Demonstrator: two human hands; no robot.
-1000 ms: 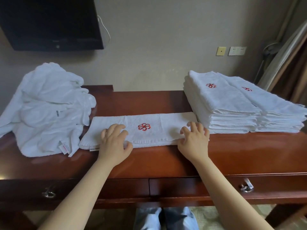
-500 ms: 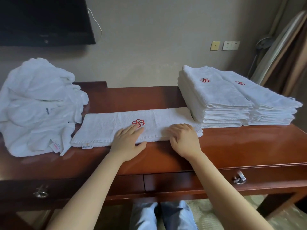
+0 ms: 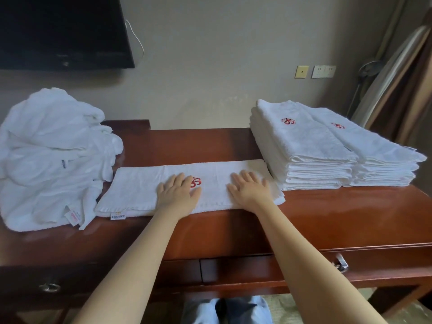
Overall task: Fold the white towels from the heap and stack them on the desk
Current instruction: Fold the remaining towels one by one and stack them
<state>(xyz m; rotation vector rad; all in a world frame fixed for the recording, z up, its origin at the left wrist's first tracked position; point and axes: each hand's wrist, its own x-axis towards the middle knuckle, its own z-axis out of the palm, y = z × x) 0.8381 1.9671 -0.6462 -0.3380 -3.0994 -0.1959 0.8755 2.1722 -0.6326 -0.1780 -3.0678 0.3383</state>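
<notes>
While the long folded towel (image 3: 138,190) lies across the middle of the desk (image 3: 350,218), between the heap (image 3: 53,160) and the two folded stacks (image 3: 304,146), we lay our left hand (image 3: 178,195) and right hand (image 3: 250,190) flat on it, fingers (image 3: 245,177) straight and slightly spread, pinching nothing; the left one partly covers its red emblem (image 3: 196,182).

A black television (image 3: 63,31) hangs on the far wall (image 3: 210,66) at left, a white cable (image 3: 138,40) beside it. Far right, a yellow wall plate (image 3: 301,72) sits just beside a white socket panel (image 3: 323,71).
</notes>
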